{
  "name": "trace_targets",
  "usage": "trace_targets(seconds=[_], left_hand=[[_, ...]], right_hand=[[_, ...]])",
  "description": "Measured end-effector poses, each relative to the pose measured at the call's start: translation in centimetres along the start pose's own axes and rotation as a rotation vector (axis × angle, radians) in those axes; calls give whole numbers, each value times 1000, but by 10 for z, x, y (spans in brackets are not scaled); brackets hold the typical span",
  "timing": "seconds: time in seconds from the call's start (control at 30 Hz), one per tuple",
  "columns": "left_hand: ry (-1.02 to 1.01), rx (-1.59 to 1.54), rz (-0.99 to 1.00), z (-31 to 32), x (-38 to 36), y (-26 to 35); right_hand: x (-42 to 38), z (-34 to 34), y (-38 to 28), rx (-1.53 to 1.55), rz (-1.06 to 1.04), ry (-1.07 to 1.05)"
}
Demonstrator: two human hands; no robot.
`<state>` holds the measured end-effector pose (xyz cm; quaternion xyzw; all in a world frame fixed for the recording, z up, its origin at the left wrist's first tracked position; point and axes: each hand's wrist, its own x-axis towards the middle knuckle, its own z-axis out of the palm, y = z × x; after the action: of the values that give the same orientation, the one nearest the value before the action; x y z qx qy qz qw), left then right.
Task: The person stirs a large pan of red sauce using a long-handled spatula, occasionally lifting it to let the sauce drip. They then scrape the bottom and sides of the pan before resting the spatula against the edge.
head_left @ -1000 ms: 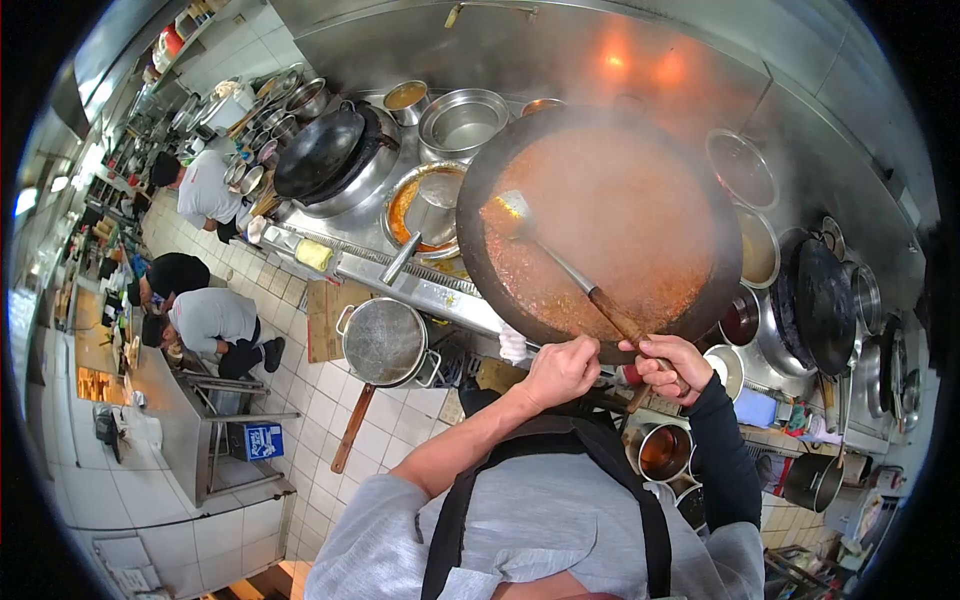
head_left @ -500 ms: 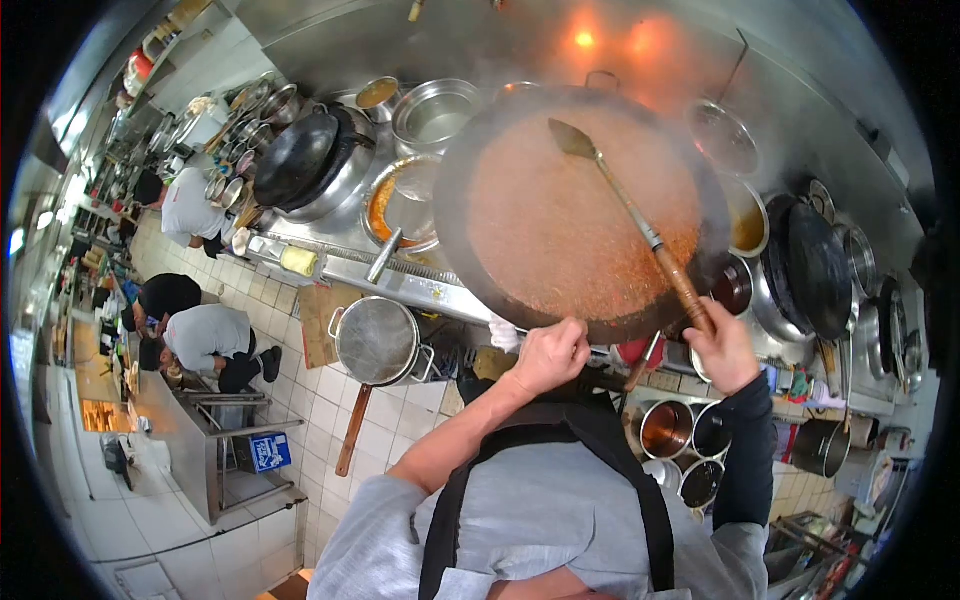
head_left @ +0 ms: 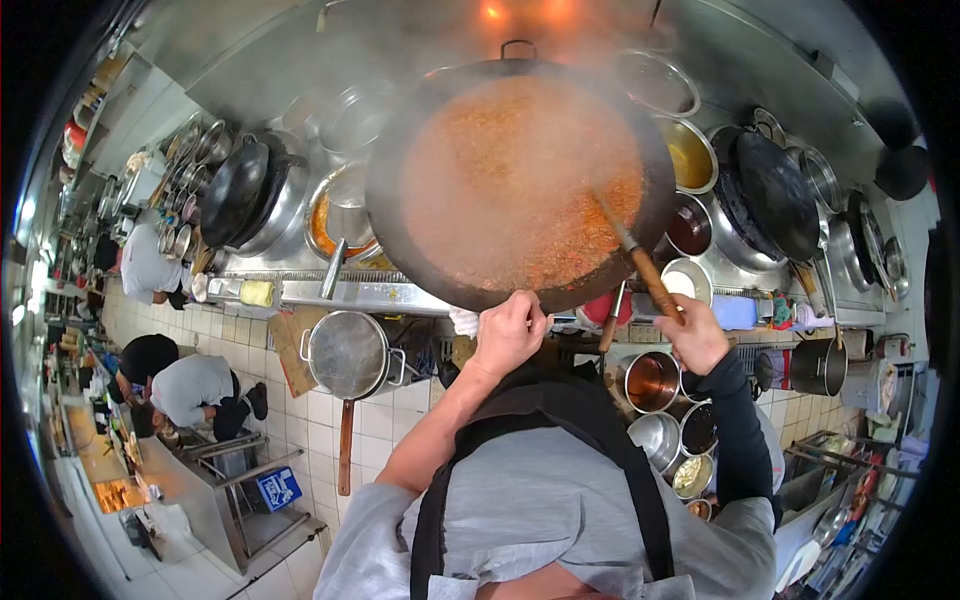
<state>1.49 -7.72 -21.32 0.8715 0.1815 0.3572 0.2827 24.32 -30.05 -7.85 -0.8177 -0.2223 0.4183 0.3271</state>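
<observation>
Upper centre, a big wok holds red sauce, steaming, seemingly well mixed, not dished up. The left hand is clenched at its near rim. Rightward, the right hand grasps a long-handled tool, its head probably in the sauce, under steam.

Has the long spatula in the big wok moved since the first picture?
Yes, rightward: the spatula's far end lay left of the middle of the wok then; now, partly veiled by steam, it is right of the wok's rear handle.
</observation>
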Motion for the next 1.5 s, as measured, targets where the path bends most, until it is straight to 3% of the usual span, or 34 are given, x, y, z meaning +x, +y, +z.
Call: trace_targets(seconds=[0.1,0.3,0.43,0.57,0.67,0.7,0.8,1.33,1.5], left_hand=[[-9,8,2,2,-3,-3],[-13,9,-3,2,-3,-1],[-18,10,-11,2,-4,-1],[-12,21,-13,2,-4,0],[4,27,16,2,-3,-2],[5,26,18,2,-3,-1],[3,22,20,0,-1,0],[-31,19,-20,0,-3,2],[-35,17,-21,-2,-2,3]], right_hand=[[1,8,11,280,-13,-122],[-9,1,12,466,-63,-103],[20,6,34,90,-338,209],[29,1,26,-275,-432,559],[39,-8,40,-248,-324,555],[46,-10,50,-330,-436,583],[38,-11,45,179,-6,225],[15,-7,91,862,52,-208],[13,35,95,358,-107,71]])
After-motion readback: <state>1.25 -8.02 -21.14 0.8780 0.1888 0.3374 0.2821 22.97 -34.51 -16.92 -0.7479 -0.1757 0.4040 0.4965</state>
